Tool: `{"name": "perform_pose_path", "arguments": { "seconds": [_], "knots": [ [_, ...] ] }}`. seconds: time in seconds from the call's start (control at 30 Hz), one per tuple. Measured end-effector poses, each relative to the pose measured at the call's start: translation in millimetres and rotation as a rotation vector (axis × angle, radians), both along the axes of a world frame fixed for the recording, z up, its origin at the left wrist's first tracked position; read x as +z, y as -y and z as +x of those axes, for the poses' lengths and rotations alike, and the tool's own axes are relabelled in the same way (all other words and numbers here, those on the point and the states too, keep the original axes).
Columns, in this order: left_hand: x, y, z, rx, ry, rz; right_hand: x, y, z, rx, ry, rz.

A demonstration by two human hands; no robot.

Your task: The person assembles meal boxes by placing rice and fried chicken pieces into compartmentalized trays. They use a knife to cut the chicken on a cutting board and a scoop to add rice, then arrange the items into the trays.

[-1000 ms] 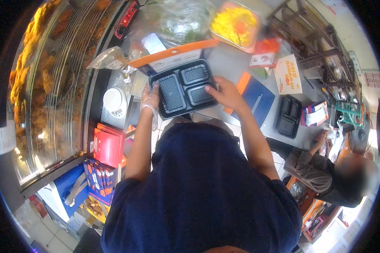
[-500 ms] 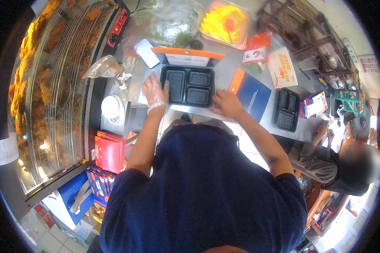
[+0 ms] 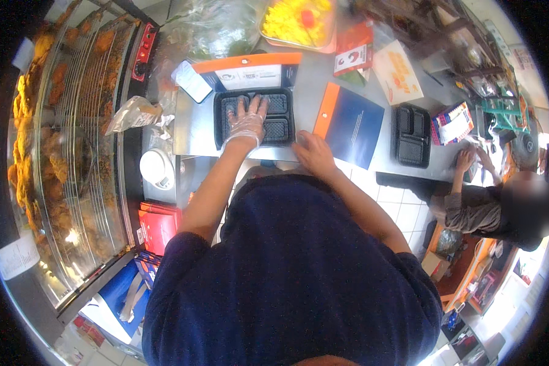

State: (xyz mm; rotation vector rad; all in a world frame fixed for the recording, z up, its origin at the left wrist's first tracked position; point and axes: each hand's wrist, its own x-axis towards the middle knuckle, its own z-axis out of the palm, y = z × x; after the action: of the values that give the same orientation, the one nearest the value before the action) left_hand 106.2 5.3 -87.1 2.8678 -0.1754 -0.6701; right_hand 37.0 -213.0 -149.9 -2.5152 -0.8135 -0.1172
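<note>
My left hand (image 3: 249, 124), in a clear plastic glove, lies over a black compartment tray (image 3: 279, 130) with its fingers spread. The fingers cover part of the tray's large left section. My right hand (image 3: 314, 154) is bare and rests at the front edge of the metal table, close to the tray's lower right corner. Its fingers are loosely bent and apart, with nothing seen between them. Behind the tray an orange-edged card box (image 3: 248, 74) stands folded up. A dark blue card (image 3: 354, 125) with an orange strip lies flat to the right.
A second black tray (image 3: 412, 135) sits further right, near a co-worker's hands (image 3: 471, 160). At the back is a tub of yellow food (image 3: 297, 23). A phone (image 3: 193, 82) lies left of the box. A round white scale (image 3: 157, 168) stands beside the glass food cabinet (image 3: 73, 152).
My left hand has moved from the tray's left edge onto the tray, fingers spreading over it. My right hand stays by the table edge. The whole view has shifted slightly.
</note>
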Motion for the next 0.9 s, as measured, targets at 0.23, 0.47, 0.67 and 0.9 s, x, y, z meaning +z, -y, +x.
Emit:
{"name": "perform_pose_path", "arguments": {
  "seconds": [0.23,0.47,0.67,0.9],
  "knots": [
    [-13,7,-2,0.067,0.043,-0.013,7,-24,-6,0.073,0.018,0.074],
    [-18,5,-3,0.089,0.092,-0.05,17,-55,-6,0.123,0.086,-0.061],
    [-27,-2,5,0.072,0.041,-0.033,13,-87,-9,0.192,0.069,0.017],
    [-14,-8,2,0.042,0.033,-0.112,15,-10,32,-0.586,0.136,0.058]
  ]
}}
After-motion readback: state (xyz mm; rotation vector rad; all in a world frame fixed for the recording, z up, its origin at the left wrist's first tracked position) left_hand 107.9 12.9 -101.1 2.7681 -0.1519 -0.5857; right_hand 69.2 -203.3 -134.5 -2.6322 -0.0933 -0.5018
